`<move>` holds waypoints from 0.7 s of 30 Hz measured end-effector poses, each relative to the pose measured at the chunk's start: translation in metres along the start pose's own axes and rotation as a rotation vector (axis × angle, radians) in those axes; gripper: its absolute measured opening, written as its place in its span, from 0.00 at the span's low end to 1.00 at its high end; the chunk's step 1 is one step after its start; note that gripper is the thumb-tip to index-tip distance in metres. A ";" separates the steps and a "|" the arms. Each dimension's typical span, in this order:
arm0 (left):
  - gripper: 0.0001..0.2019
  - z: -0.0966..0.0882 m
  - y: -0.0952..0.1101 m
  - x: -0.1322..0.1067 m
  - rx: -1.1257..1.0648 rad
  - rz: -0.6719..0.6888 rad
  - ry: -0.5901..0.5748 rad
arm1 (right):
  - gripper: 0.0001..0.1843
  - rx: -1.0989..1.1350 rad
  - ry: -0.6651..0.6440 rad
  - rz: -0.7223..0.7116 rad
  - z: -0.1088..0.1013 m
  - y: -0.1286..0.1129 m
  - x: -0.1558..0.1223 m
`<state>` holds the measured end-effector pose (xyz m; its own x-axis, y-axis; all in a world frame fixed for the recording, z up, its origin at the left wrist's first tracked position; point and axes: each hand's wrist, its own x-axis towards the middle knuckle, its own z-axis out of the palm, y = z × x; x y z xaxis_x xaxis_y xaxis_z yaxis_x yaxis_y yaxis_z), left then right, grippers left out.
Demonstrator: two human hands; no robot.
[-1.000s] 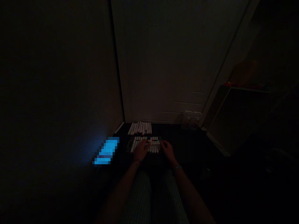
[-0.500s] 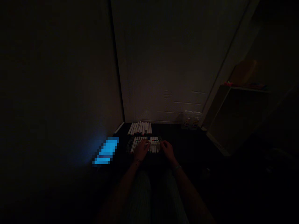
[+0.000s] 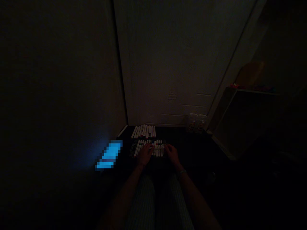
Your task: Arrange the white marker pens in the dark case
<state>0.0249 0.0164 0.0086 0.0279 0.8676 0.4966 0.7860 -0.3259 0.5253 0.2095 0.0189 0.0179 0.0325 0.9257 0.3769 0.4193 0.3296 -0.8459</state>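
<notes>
A white marker [image 3: 158,147] lies crosswise between my hands, above a row of white markers [image 3: 158,153] on the dark tabletop. At its left end, the fingers of my left hand [image 3: 145,154] are closed in a pinch. My right hand [image 3: 172,155] pinches the other end. Colored bands show on some markers in the row, and a clear case edge [image 3: 132,149] is faintly visible at its left. My left hand covers part of the row. Dim light hides the fingertips' exact contact.
Behind the row lies a second group of white markers [image 3: 144,131]. Clear plastic cases [image 3: 197,124] stand at the back right by the wall. A glowing blurred-out screen [image 3: 109,156] is at the left. A shelf unit [image 3: 230,108] stands on the right.
</notes>
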 end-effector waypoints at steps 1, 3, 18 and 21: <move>0.12 0.000 0.000 0.000 0.002 -0.002 -0.002 | 0.18 -0.004 0.002 0.011 0.000 0.000 0.000; 0.12 0.000 0.001 0.000 0.005 -0.002 -0.008 | 0.18 -0.009 0.008 0.027 0.001 0.002 0.000; 0.14 0.003 -0.003 0.000 0.022 -0.008 -0.008 | 0.18 0.000 0.008 0.025 0.003 0.006 0.001; 0.14 0.003 -0.002 0.000 0.038 -0.011 -0.013 | 0.19 0.003 0.007 0.033 0.003 0.005 0.001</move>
<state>0.0249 0.0180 0.0056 0.0271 0.8761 0.4814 0.8093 -0.3019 0.5039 0.2094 0.0221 0.0127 0.0529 0.9346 0.3518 0.4156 0.2998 -0.8587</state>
